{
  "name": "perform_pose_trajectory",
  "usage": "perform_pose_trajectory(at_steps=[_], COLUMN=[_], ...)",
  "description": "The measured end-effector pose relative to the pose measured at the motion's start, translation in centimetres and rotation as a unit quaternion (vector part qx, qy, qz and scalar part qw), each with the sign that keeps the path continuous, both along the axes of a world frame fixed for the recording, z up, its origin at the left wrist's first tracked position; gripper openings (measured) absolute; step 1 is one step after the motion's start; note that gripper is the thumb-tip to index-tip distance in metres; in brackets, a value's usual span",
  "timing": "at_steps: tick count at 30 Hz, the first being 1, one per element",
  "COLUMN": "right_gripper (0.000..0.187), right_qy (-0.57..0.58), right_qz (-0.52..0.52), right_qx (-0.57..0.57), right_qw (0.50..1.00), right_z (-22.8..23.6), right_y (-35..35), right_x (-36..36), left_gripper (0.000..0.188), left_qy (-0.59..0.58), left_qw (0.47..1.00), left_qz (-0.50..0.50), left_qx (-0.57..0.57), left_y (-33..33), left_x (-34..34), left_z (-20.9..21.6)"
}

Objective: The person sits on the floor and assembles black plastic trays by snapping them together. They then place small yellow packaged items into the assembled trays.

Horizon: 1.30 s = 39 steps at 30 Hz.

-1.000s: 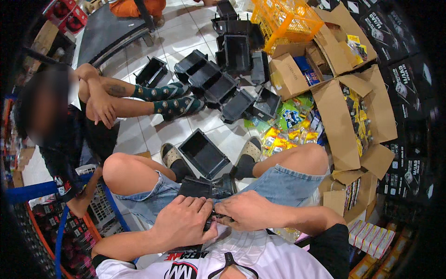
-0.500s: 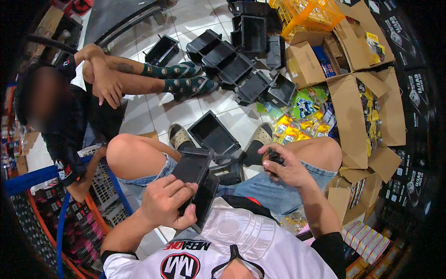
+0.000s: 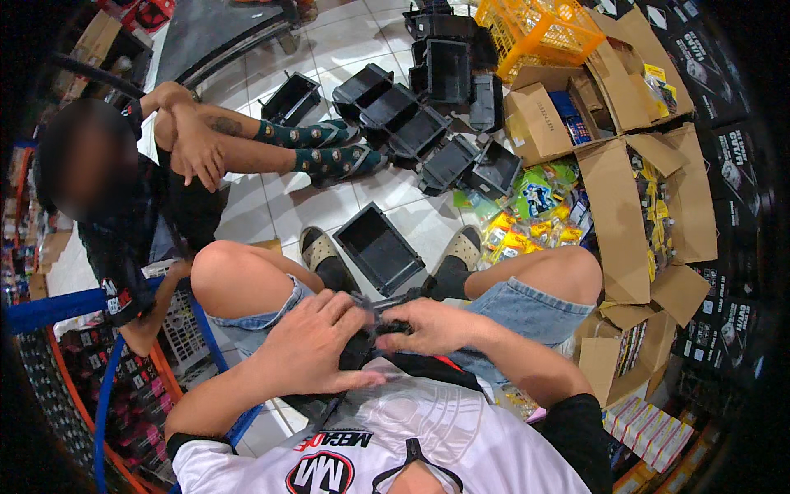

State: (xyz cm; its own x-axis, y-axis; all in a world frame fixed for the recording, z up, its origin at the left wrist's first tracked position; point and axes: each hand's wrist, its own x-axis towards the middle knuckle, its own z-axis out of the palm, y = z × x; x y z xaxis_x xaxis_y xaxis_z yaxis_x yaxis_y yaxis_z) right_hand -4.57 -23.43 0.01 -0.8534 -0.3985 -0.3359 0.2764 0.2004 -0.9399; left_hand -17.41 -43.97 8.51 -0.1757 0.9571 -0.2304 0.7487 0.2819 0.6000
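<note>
In my lap lies a black plastic bin (image 3: 356, 352), mostly covered by my hands. My left hand (image 3: 309, 342) grips it from the left, with the fingers over its top and the thumb stretched toward my shirt. My right hand (image 3: 432, 327) is at the bin's right end, its fingers curled around a small black piece (image 3: 395, 327) that is largely hidden. Whether that piece touches the bin cannot be made out. Between my feet, another black bin (image 3: 380, 251) stands on the tiles with its hollow side up.
Several black bins (image 3: 403, 119) are grouped on the floor ahead. At the right are yellow packets (image 3: 510, 239), open cardboard boxes (image 3: 613, 210) and a yellow crate (image 3: 539, 33). A seated person (image 3: 123, 189) is at the left, behind a blue rail (image 3: 74, 305).
My right hand has come left from over my right knee to the bin in my lap, bringing its small black piece. The bin has tilted and my left hand has shifted up over it.
</note>
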Motion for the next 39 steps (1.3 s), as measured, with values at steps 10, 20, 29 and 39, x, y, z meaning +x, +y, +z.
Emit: perform_pose_trajectory(at_steps=[10,20,29,39], right_gripper=[0.045,0.033,0.032,0.037], right_qy=[-0.010,-0.195,-0.230,-0.221], right_qz=[-0.051,-0.423,-0.600,-0.742], right_qx=[0.048,-0.226,-0.390,-0.243], right_qw=[0.997,0.856,0.660,0.585], right_z=[2.7,-3.3,-16.6,-29.4], right_y=[-1.5,6.8,9.6,14.5], right_x=[3.5,4.0,-6.2,-3.5], left_gripper=[0.051,0.035,0.029,0.028], left_qy=[0.062,0.017,0.102,0.129], left_qw=[0.995,0.985,0.833,0.869], left_qz=[-0.071,0.079,0.362,0.371], left_qx=[-0.026,0.153,0.406,0.300], left_y=[1.7,-0.8,6.8,7.0], left_x=[0.8,-6.5,-20.0,-22.7], left_z=[-2.3,-2.0,0.0,-5.5])
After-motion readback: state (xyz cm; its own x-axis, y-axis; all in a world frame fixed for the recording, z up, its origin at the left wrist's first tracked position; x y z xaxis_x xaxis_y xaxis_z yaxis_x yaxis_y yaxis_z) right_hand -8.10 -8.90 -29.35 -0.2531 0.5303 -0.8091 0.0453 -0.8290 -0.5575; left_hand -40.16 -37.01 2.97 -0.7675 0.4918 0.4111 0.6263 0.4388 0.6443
